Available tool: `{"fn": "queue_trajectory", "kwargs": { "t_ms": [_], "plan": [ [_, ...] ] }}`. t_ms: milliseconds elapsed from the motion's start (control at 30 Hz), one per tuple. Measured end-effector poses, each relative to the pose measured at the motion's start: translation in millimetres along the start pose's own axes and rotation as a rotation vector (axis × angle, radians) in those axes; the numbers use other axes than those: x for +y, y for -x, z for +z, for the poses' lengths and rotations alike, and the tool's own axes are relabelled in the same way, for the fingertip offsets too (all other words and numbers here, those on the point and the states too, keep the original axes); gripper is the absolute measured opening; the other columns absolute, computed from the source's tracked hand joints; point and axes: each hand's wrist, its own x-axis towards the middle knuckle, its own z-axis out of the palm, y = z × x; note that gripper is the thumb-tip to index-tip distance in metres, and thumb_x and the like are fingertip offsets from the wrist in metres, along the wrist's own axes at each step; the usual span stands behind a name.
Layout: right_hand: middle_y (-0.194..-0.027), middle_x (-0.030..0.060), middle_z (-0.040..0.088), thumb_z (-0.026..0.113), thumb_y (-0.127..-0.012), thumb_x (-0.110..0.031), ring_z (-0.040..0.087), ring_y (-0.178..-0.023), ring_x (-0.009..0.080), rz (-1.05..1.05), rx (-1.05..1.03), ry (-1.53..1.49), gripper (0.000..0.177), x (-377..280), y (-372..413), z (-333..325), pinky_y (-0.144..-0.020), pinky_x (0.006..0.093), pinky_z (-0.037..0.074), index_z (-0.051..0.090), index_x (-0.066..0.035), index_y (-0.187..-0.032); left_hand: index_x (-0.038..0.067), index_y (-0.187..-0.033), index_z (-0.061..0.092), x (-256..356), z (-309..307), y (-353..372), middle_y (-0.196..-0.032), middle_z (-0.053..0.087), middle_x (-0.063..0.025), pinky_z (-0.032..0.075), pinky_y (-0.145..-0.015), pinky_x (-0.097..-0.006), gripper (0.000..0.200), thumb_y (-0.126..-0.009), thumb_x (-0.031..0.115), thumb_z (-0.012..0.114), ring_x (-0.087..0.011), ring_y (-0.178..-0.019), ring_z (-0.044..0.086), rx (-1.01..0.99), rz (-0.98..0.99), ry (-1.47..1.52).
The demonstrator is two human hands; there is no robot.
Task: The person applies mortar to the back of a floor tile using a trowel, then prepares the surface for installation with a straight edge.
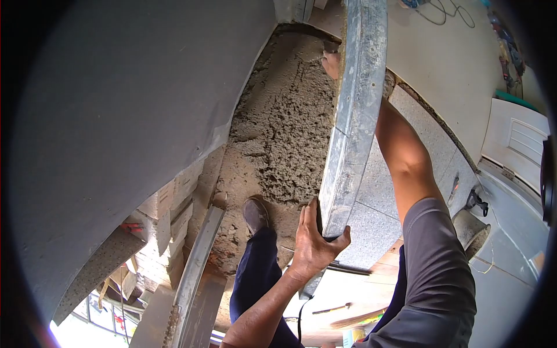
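Note:
A long, mortar-stained metal straightedge [354, 116] stands on its edge across a bed of rough wet mortar [278, 127]. My left hand [313, 240] grips the near end of the straightedge, fingers wrapped around its bottom edge. My right hand [331, 61] is at the far end, mostly hidden behind the bar, with fingers pressed on it; my right arm in a grey sleeve [435, 267] reaches up along a speckled grey stone slab [377, 203]. A brown shoe [255, 213] on a dark-blue trouser leg stands on the mortar near my left hand.
A smooth grey wall [116, 116] fills the left, with pale bricks [174, 200] at its base. A second metal rail [197, 267] lies by the bricks. To the right are a bucket-like container [471, 229], a white door panel [516, 139] and cables [441, 11] on the floor.

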Motion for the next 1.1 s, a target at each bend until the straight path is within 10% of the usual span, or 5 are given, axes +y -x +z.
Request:
{"fn": "queue_trajectory", "kwargs": {
  "t_ms": [433,533,700,1100],
  "plan": [
    [-0.087,0.0181,0.065,0.059,-0.093,-0.029,0.063,-0.076,0.0336,-0.221,-0.036,0.275,0.032,-32.9,25.3,78.4,-0.072,0.0466,0.052,0.063,-0.004,-0.113,-0.008,-0.142,0.029,-0.7,-5.3,-6.0,-0.113,0.051,-0.0255,0.050,-0.092,-0.0469,0.084,-0.082,0.027,0.076,-0.0346,-0.107,0.058,-0.008,0.035,0.049],
    [-0.070,0.0235,0.064,0.059,-0.092,-0.027,0.063,-0.061,0.0415,0.225,0.097,-0.288,0.029,-25.9,-2.7,35.9,-0.062,0.0513,0.051,0.066,-0.001,-0.103,-0.008,-0.141,0.030,-0.6,-5.0,-3.9,-0.112,0.052,-0.0252,0.050,-0.091,-0.0472,0.081,-0.082,0.025,0.075,-0.0353,-0.105,0.058,0.003,0.038,0.043],
    [-0.074,0.0269,0.064,0.055,-0.093,-0.025,0.065,-0.069,0.0428,0.346,0.051,-0.451,0.028,-19.5,-26.8,45.5,-0.064,0.0512,0.051,0.067,0.000,-0.098,-0.009,-0.140,0.031,2.1,-5.6,-4.9,-0.112,0.053,-0.0249,0.051,-0.090,-0.0467,0.082,-0.081,0.025,0.077,-0.0352,-0.105,0.059,-0.014,0.011,0.023],
    [-0.073,0.0223,0.065,0.062,-0.089,-0.023,0.065,-0.070,0.0398,0.582,-0.004,-0.242,0.024,-52.2,-11.9,14.0,-0.063,0.0503,0.049,0.068,0.000,-0.086,-0.008,-0.139,0.032,3.0,-0.4,-1.0,-0.113,0.053,-0.0254,0.051,-0.091,-0.0454,0.082,-0.079,0.025,0.078,-0.0351,-0.106,0.060,-0.022,-0.009,0.042]
  ]
}}
